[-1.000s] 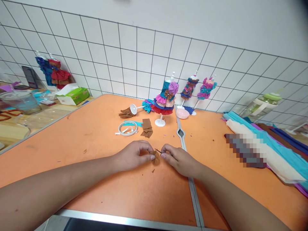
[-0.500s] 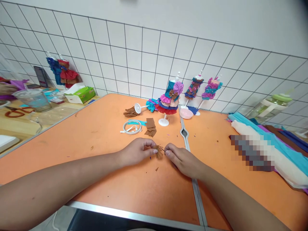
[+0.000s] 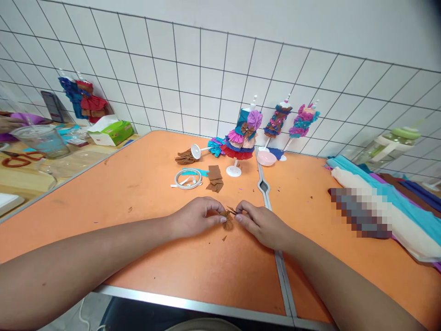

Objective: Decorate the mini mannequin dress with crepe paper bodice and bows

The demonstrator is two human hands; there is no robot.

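Note:
My left hand (image 3: 203, 215) pinches a small gathered piece of brown crepe paper (image 3: 228, 224), its pleats fanning out below the fingertips. From the other side, my right hand (image 3: 259, 224) has thumb and forefinger closed on a thin brown strip (image 3: 231, 210) at the top of that piece. Just beyond my hands lie a stack of brown paper pieces (image 3: 215, 178) and a roll of white tape (image 3: 188, 179) over a blue paper strip. Farther back stands a small dress form (image 3: 243, 138) in ruffled layers of coloured paper, with a brown rosette at its waist.
Another form (image 3: 205, 150) lies on its side behind the tape. Two decorated forms (image 3: 278, 122) and a pink bowl (image 3: 267, 158) stand near the tiled wall. Rolls of coloured paper (image 3: 382, 193) lie at right. Scissors (image 3: 20, 159) and a tissue pack (image 3: 110, 131) are on the left table.
The view has tilted slightly downward-left to upward shifts of the table. My hands stay nearly in place; the brown strip between them now shows spread ends.

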